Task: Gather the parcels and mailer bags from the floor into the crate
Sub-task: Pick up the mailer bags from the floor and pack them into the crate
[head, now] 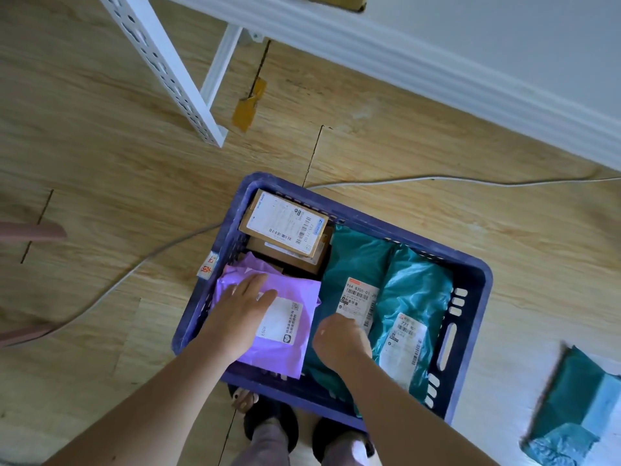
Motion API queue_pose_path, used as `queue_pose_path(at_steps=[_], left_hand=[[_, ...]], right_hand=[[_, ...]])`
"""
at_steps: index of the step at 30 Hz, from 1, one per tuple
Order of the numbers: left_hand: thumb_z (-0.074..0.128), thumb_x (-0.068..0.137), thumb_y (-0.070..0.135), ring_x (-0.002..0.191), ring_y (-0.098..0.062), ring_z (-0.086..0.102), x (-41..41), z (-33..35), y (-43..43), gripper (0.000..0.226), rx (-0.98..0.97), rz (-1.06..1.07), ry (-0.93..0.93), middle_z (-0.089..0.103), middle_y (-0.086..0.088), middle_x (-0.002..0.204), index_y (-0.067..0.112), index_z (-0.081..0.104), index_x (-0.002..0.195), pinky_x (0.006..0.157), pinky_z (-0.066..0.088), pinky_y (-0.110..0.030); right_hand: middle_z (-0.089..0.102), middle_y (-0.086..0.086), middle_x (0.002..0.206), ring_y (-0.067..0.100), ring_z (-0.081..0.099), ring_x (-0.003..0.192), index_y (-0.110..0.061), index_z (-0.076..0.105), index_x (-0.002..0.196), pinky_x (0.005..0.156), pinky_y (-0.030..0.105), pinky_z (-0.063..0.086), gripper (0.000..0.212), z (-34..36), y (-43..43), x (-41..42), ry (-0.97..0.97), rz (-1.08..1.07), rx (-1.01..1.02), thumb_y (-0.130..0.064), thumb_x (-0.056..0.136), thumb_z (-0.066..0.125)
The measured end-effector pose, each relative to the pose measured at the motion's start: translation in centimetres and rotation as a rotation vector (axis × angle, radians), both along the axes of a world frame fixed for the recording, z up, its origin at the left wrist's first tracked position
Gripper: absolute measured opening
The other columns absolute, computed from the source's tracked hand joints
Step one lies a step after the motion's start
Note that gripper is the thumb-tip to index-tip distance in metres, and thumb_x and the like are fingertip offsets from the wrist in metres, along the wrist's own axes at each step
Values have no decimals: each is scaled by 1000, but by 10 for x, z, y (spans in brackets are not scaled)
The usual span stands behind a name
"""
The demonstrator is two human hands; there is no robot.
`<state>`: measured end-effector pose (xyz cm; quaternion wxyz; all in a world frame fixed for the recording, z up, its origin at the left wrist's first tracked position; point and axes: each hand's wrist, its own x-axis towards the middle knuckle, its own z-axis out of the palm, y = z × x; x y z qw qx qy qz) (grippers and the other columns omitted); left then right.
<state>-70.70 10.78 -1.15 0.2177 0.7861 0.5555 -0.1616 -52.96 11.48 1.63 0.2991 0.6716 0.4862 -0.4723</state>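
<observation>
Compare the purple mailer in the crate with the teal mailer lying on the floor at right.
The purple mailer is lilac; the floor teal mailer is dark green-blue. The purple one lies inside the crate under the left hand; the teal one sits outside, untouched. Both are soft plastic bags.

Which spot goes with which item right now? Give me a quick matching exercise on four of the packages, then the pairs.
Items
1. purple mailer bag
2. labelled cardboard parcel
3. teal mailer bag with the 964 label
4. loose teal mailer bag

Places
A. outside the crate, off to its right
B. in the crate's far corner
C. in the crate, under the flat left hand
D. in the crate, label partly hidden by the right hand

Pairs: 1-C, 2-B, 3-D, 4-A
</observation>
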Motion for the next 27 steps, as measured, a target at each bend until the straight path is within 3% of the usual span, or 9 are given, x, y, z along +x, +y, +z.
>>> queue_pose_path(at_steps=[2,5,7,10,12,14,19,22,27], left_hand=[[89,14,-2,84,-31,71,3,12,7,75,18,5,1,69,-15,102,12,73,87,54,57,-38],[91,19,1,84,-32,71,13,39,15,73,11,42,-13,69,-17,103,11,73,89,56,57,-37],[89,35,-2,92,-34,69,23,64,21,66,17,79,-52,65,-18,112,11,71,97,60,57,-38],[68,80,8,129,-30,45,45,123,34,54,-12,83,-96,34,-10,147,16,51,131,93,47,-37],[53,93,19,141,-22,26,59,171,39,52,-38,72,-58,15,-3,155,22,35,142,106,36,-33],[49,95,23,142,-20,22,74,221,43,51,-12,80,-81,12,-3,157,22,31,144,107,35,-34],[49,94,22,135,-21,34,109,342,42,50,62,61,-212,23,-2,153,20,36,143,104,35,-33],[48,95,20,135,-15,33,124,409,39,47,123,8,-311,28,4,150,23,39,141,107,32,-29],[50,92,17,125,-13,43,140,500,36,40,238,-70,-424,41,9,138,24,49,131,99,39,-28]], right_hand=[[59,16,119,30,59,108,-6,52,124,76,33,50,34,16,8,11,-24,51,55,-13,93,40],[60,14,119,30,60,108,-12,55,123,83,34,54,34,47,18,24,-15,48,95,-12,91,43],[61,13,118,30,61,106,-14,58,121,82,34,54,35,68,24,33,16,55,138,-10,90,42],[65,9,110,29,63,98,-16,63,110,77,33,54,33,118,36,52,63,44,229,-7,87,42],[65,7,109,28,63,97,-19,63,109,76,33,54,32,162,41,66,86,26,315,-9,88,41],[65,5,111,27,62,98,-20,63,110,77,33,53,32,211,45,78,104,4,406,-11,88,41],[64,4,113,27,62,97,-22,64,107,81,38,55,33,338,42,107,130,-60,593,-9,86,42],[66,0,110,25,62,101,-25,65,104,83,33,53,34,409,25,124,134,-157,710,-11,83,43],[68,-1,106,23,62,98,-26,66,103,80,31,52,32,505,-6,141,84,-197,876,-14,85,43]])
